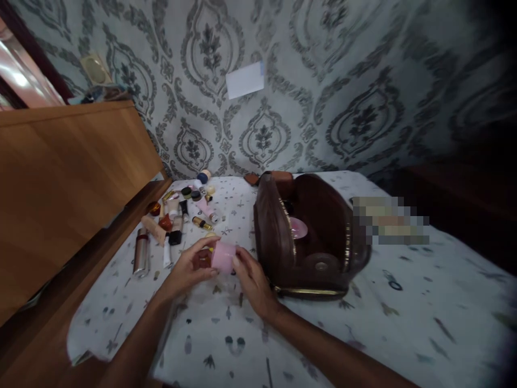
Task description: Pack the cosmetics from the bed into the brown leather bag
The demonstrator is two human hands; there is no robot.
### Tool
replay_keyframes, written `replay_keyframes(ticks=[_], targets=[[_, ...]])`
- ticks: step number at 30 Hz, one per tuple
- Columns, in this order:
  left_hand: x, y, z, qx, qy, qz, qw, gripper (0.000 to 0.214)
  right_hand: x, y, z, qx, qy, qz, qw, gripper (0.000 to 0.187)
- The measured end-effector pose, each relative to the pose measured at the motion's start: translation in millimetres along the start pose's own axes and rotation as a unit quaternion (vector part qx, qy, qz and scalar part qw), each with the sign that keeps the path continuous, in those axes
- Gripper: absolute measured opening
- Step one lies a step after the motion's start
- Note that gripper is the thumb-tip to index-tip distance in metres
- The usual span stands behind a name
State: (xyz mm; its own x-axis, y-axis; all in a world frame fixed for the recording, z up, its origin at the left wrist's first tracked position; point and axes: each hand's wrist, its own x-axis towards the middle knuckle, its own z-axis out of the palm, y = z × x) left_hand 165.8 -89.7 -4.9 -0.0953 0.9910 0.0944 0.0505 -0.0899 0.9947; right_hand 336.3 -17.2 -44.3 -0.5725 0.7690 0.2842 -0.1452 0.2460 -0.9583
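Observation:
Both my hands meet over a small pink jar (223,255) just above the white patterned sheet (307,334). My left hand (189,269) wraps round its left side, fingers curled on it. My right hand (252,280) pinches its right end. Immediately to the right stands an open brown zip-up cosmetic bag (319,237) with a pink item (299,227) inside. Several cosmetics (177,215), tubes, small jars and lipsticks, lie scattered to the left, with a silver cylinder (141,253) nearest the bed's edge.
A wooden headboard (68,172) runs along the left. Patterned wallpaper (323,97) rises behind the bed, with a white card (245,80) stuck on it. A blurred-out object (390,221) lies right of the bag. The far right is dark.

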Motion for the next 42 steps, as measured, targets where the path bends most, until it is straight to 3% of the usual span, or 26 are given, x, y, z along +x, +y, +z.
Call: replay_keyframes(ticks=[11, 16, 22, 32, 37, 42], targets=[[9.6, 4.5, -2.3, 0.029, 0.052, 0.032, 0.998, 0.061, -3.4, 0.5, 1.1, -0.010, 0.038, -0.014, 0.999, 0.038], [21.2, 28.5, 8.4, 0.057, 0.079, 0.042, 0.994, 0.064, -3.6, 1.2, 0.8, -0.029, 0.052, -0.031, 0.998, 0.027], [40.2, 68.1, 35.9, 0.094, 0.076, 0.084, 0.989, 0.064, -5.4, -2.3, -1.6, -0.029, 0.047, -0.010, 0.998, 0.022], [76.0, 108.4, 84.0, 0.172, -0.014, 0.157, 0.972, 0.055, -6.9, 2.6, -0.6, -0.044, 0.047, -0.022, 0.998, 0.025], [90.3, 116.1, 108.8, 0.272, -0.055, 0.222, 0.935, 0.052, -5.5, 7.3, 3.5, -0.025, 0.059, -0.014, 0.998, 0.024], [94.8, 114.5, 119.4, 0.388, -0.117, 0.253, 0.879, 0.051, -2.7, 12.9, 7.0, -0.011, 0.059, -0.013, 0.998, 0.024]])
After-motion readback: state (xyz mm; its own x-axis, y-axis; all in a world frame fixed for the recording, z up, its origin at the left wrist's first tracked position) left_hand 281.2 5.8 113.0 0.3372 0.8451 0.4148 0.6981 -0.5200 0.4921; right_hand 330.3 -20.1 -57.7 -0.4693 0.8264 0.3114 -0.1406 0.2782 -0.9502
